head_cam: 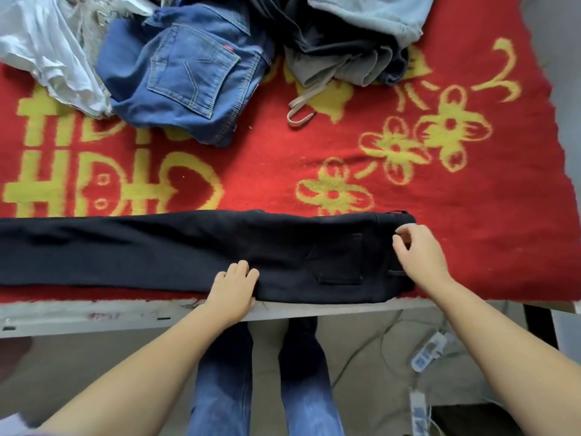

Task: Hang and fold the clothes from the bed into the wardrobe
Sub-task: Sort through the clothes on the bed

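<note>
A pair of black trousers (163,250) lies flat along the bed's near edge, legs stretched to the left, waistband at the right. My left hand (234,286) rests on the trousers' near edge around the middle, fingers laid over the cloth. My right hand (418,251) is at the waistband, fingers curled and pinching the cloth near a belt loop. Further back lie crumpled blue jeans (182,77), a white garment (47,48), grey-dark clothes (342,55) with a drawstring, and a light blue garment (374,14).
A red blanket (283,165) with yellow patterns covers the bed. The bed's pale frame edge (94,316) runs in front of me. On the floor at the right lie power strips (427,354) and cables. My legs in blue jeans stand below.
</note>
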`<state>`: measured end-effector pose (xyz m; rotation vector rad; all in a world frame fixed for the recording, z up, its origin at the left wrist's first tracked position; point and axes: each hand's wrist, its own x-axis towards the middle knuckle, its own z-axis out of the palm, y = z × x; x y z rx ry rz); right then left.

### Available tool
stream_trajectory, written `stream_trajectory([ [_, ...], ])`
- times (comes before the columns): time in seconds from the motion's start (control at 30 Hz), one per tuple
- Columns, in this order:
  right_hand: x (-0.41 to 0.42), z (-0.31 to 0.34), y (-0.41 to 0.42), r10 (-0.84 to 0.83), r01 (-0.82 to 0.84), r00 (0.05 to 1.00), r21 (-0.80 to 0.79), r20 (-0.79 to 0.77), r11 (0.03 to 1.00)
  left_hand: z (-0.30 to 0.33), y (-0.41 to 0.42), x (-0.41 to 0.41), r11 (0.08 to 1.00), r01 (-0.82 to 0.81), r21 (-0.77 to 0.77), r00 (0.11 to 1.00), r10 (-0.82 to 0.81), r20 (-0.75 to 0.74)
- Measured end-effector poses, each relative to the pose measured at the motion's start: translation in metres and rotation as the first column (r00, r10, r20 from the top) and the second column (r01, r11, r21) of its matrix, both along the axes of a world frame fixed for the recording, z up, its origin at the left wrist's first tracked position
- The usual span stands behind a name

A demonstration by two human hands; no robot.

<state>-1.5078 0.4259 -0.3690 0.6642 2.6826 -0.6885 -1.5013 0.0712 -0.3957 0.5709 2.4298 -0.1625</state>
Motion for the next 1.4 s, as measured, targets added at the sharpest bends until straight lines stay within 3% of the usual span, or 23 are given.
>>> stream_trajectory([
  [0.03,-0.006,-0.002,0.007,-0.136,0.135,0.99,-0.033,-0.037,0.99,-0.001,0.001,0.001,1.0,0.018,0.001,1.0,-0.018,-0.011],
  [0.1,-0.011,-0.009,0.011,-0.331,0.354,0.934,-0.221,0.136,0.909,-0.005,0.003,0.007,1.0,0.019,0.025,1.0,-0.019,-0.009],
  [0.17,-0.008,-0.016,0.004,-0.349,0.466,0.878,-0.425,0.328,0.776,-0.005,0.01,0.011,0.994,-0.051,0.092,0.999,0.051,-0.001],
  [0.23,-0.009,-0.018,-0.002,-0.291,0.477,0.867,-0.504,0.404,0.72,-0.003,0.019,0.007,0.969,-0.151,0.194,0.987,0.157,-0.017],
  [0.33,-0.018,-0.016,-0.002,-0.307,0.474,0.876,-0.547,0.372,0.69,0.0,0.032,-0.01,0.911,-0.31,0.271,0.938,0.339,-0.067],
  [0.4,-0.029,-0.013,0.002,-0.391,0.395,0.91,-0.576,0.139,0.716,-0.003,0.037,-0.024,0.867,-0.396,0.302,0.898,0.435,-0.071],
  [0.47,-0.034,-0.011,0.012,-0.386,0.309,0.92,-0.475,-0.07,0.824,-0.011,0.04,-0.035,0.837,-0.465,0.288,0.866,0.497,-0.044],
  [0.5,-0.032,-0.014,0.02,-0.345,0.291,0.934,-0.36,-0.096,0.887,-0.017,0.039,-0.036,0.833,-0.492,0.252,0.858,0.514,-0.024],
  [0.6,-0.022,-0.034,0.042,-0.262,0.268,0.963,-0.15,0.062,0.952,-0.045,0.032,-0.029,0.836,-0.538,0.109,0.842,0.54,0.012],
  [0.77,-0.016,-0.042,0.053,-0.406,0.43,0.903,-0.336,0.142,0.838,-0.05,0.034,-0.028,0.822,-0.561,0.098,0.826,0.564,0.006],
  [0.87,-0.021,-0.028,0.058,-0.387,0.451,0.892,-0.451,0.232,0.77,-0.033,0.067,-0.033,0.831,-0.501,0.241,0.863,0.5,0.069],
  [0.93,-0.03,-0.007,0.053,-0.34,0.401,0.915,-0.567,0.217,0.719,-0.019,0.101,-0.036,0.693,-0.609,0.385,0.793,0.523,0.312],
  [1.0,-0.043,0.024,0.038,-0.289,0.304,0.947,-0.679,0.14,0.668,-0.001,0.131,-0.042,0.377,-0.837,0.397,0.547,0.56,0.622],
  [1.07,-0.056,0.056,0.01,-0.214,0.181,0.975,-0.766,0.058,0.617,0.02,0.142,-0.052,-0.002,-0.967,0.254,0.226,0.452,0.863],
  [1.1,-0.061,0.071,-0.009,-0.162,0.118,0.987,-0.795,0.025,0.596,0.028,0.139,-0.055,-0.144,-0.979,0.144,0.084,0.355,0.931],
  [1.17,-0.066,0.095,-0.055,-0.046,0.009,0.999,-0.819,-0.021,0.574,0.039,0.119,-0.059,-0.312,-0.949,-0.045,-0.095,0.146,0.985],
  [1.2,-0.066,0.101,-0.081,0.004,-0.043,0.999,-0.821,-0.05,0.57,0.043,0.104,-0.06,-0.356,-0.93,-0.097,-0.122,0.051,0.991],
  [1.27,-0.064,0.099,-0.136,0.075,-0.147,0.989,-0.816,-0.127,0.56,0.05,0.066,-0.063,-0.407,-0.908,-0.101,-0.083,-0.061,0.995],
  [1.4,-0.053,0.071,-0.241,0.234,-0.195,0.97,-0.796,-0.069,0.573,0.054,-0.017,-0.074,-0.499,-0.866,-0.016,-0.011,-0.012,1.0],
])
